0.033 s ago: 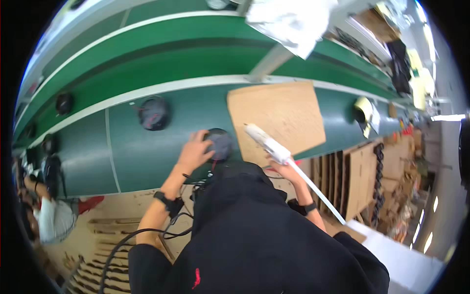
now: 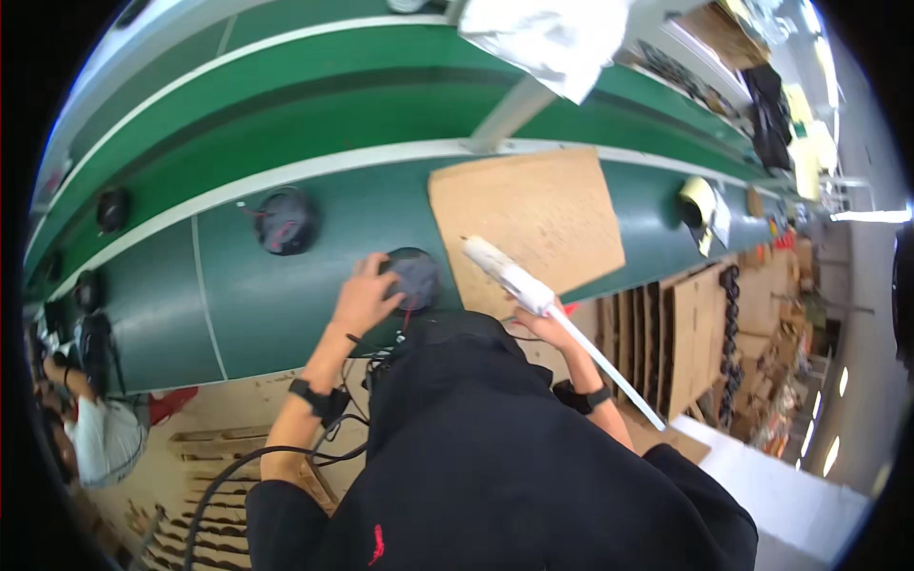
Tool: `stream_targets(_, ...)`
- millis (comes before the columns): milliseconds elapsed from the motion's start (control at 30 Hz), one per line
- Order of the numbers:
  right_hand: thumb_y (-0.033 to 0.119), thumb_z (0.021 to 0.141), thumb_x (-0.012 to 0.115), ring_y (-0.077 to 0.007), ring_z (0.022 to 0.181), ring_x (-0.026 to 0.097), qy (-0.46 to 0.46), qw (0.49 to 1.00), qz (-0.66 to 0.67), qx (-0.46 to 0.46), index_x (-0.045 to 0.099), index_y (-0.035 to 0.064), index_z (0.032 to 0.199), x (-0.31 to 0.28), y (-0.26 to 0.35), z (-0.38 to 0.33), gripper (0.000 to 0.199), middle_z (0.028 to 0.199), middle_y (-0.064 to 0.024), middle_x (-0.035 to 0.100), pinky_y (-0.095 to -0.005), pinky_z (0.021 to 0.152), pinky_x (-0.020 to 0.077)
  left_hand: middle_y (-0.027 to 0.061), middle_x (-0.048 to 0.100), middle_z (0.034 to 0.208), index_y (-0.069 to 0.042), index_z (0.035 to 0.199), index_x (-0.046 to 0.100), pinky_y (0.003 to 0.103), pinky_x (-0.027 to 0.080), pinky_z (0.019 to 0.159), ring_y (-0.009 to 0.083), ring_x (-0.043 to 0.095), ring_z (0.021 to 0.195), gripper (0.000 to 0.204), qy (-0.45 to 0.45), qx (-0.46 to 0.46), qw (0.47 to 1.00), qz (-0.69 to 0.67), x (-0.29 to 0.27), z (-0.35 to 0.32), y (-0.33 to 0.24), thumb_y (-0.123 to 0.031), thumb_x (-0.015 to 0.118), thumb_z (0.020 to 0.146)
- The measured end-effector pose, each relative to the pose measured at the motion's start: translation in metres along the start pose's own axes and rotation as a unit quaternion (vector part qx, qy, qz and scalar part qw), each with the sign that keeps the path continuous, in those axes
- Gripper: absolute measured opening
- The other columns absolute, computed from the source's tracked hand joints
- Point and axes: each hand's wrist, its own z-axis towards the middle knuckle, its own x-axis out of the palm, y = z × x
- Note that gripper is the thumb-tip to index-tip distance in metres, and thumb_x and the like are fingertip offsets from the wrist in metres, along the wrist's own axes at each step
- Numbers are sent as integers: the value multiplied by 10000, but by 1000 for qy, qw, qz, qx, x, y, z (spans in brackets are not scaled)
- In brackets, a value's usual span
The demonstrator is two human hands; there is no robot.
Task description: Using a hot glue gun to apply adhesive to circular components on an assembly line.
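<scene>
My left hand (image 2: 365,297) has its fingers curled over the left edge of a round dark part (image 2: 416,279) with a red wire, lying on the green worktop. In my right hand (image 2: 545,324) is a white hot glue gun (image 2: 519,285), gripped below its body. A long white glue stick (image 2: 609,369) sticks out of its back end, toward me. The gun's nozzle points away and to the left, over a brown cardboard sheet (image 2: 533,224). Another round dark part (image 2: 286,221) with reddish wires sits farther left.
A yellowish roll (image 2: 698,202) stands on the worktop at the right. White plastic (image 2: 547,38) hangs by a metal post (image 2: 509,116) ahead. A co-worker (image 2: 107,433) is at the far left. Wooden pallets (image 2: 228,476) and stacked boards (image 2: 700,347) stand below the worktop's near side.
The whole view has shifted slightly, so things appear a little farther left. Both hands keep their holds, and nothing is let go.
</scene>
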Motion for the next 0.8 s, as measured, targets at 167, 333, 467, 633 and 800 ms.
stream_targets(167, 107, 842, 695, -231, 851, 645, -23, 998, -47, -29, 638, 15, 1014, 2, 21, -11, 203, 913, -126, 662, -332, 788, 503, 64, 565, 1138, -100, 951, 681, 427, 539, 731, 314, 664, 849, 233, 56, -32, 995, -80, -2, 5, -11, -214, 800, 786)
stream_targets(333, 109, 877, 727, -210, 917, 669, 83, 995, -62, -3, 651, -1, 1142, 21, 24, -15, 296, 1030, -134, 707, -321, 813, 506, 92, 615, 968, -79, 957, 671, 453, 539, 705, 352, 659, 799, 139, 26, -22, 998, -59, 17, -6, -5, -160, 728, 859)
stream_targets(467, 96, 869, 722, -244, 861, 660, 93, 993, -60, -29, 653, -11, 1064, 29, 10, -19, 233, 952, -147, 693, -336, 795, 504, 115, 675, 954, -50, 950, 722, 423, 539, 707, 353, 667, 804, 113, -2, -15, 989, -146, 20, -5, 1, -137, 705, 879)
stream_targets(633, 27, 754, 632, -412, 824, 626, 119, 981, -107, -110, 621, -47, 969, 36, 24, -2, 227, 873, -223, 626, -410, 706, 488, 74, 707, 899, -10, 921, 732, 320, 551, 702, 224, 682, 753, 118, -54, -59, 967, -243, 15, 20, 8, -107, 750, 855)
stream_targets(800, 130, 784, 666, -392, 855, 627, 140, 962, -181, -150, 623, -9, 928, 50, 42, 15, 204, 864, -184, 621, -449, 719, 496, 87, 729, 820, 16, 901, 730, 279, 532, 697, 130, 682, 743, 153, -72, -144, 923, -350, 25, 24, 22, -135, 751, 880)
